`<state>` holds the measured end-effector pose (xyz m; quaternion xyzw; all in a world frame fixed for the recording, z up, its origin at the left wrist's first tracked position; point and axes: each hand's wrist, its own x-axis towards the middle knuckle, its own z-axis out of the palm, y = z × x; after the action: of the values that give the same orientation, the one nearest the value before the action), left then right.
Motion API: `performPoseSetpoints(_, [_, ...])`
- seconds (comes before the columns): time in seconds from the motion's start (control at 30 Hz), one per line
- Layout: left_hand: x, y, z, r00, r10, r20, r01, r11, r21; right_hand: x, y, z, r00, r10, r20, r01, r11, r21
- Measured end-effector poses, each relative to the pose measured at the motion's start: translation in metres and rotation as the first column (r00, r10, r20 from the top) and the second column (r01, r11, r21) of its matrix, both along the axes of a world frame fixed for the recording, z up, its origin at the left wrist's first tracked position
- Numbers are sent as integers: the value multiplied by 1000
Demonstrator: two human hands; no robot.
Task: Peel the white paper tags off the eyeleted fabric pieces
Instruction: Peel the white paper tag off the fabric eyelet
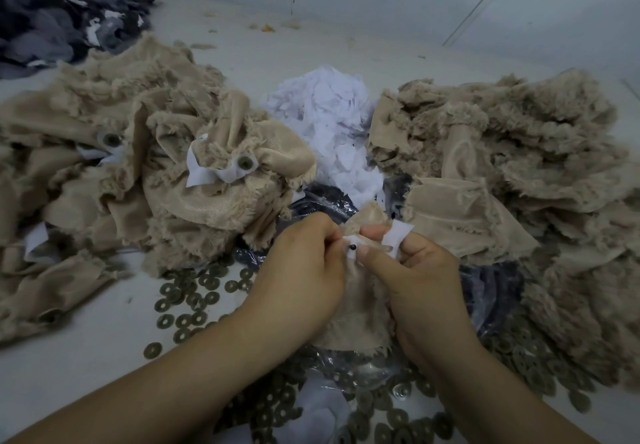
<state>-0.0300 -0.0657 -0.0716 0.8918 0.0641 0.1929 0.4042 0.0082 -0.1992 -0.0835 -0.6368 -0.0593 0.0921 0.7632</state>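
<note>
Both hands are meeting just below the middle of the view, over a beige fabric piece [360, 308] that is hanging down between them. The fabric is showing its smooth woven backing, with fuzzy, frayed pile along its edges. Near its top edge a small dark eyelet [353, 247] is peeking out, ringed by white paper. The left hand [301, 270] is curling closed, its fingers pinching the fabric right beside the eyelet. The right hand [415, 270] is also closing, thumb and forefinger gripping a white paper tag [398, 236] whose free end is sticking up toward 1 o'clock from the eyelet.

At 9 to 10 o'clock from the hands, a heap of similar beige pieces [138, 166] is lying with white tags still attached around their metal eyelets [245, 162]. At 2 to 3 o'clock a second beige heap [519, 166] is showing no tags or eyelets from this side. At 12 o'clock, between the two heaps, a pile of torn white paper scraps [329, 114] is sitting. Loose metal washers [194, 301] are scattering over the pale table [86, 357] at 7 to 8 o'clock and at 5 o'clock, partly over a crumpled clear plastic bag [491, 291]. Dark grey fabric [52, 21] is bunching at the far 10 o'clock corner.
</note>
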Motion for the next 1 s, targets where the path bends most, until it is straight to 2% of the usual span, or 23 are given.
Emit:
performPoseSetpoints(0.13, [5,6,1,1000,0,-23,0,1000,10,-1,-1,-3,996,-2,86,9,996,-86])
performPoseSetpoints(0.27, [9,18,8,995,-41,-93,41,999,-6,0,-1,-3,994,35,104,-20,988,-150])
performPoseSetpoints(0.37, [3,33,16,983,-126,-136,125,992,-16,1,0,-3,993,30,111,-9,983,-185])
performPoseSetpoints(0.5, [-15,58,27,862,-274,-427,370,915,160,4,0,-6,995,-23,94,37,989,-147])
performPoseSetpoints(0.67, [-35,82,28,756,-170,-633,475,807,350,2,0,-9,991,-23,130,48,981,-190])
performPoseSetpoints(0.73, [-40,82,22,749,-159,-643,489,787,376,1,1,-10,989,-21,148,49,980,-194])
performPoseSetpoints(0.9, [-44,74,12,818,-202,-539,432,834,344,1,2,-11,989,-39,143,65,981,-180])
performPoseSetpoints(1.0, [-44,72,10,851,-201,-485,416,821,391,2,3,-12,989,-31,148,60,980,-192])
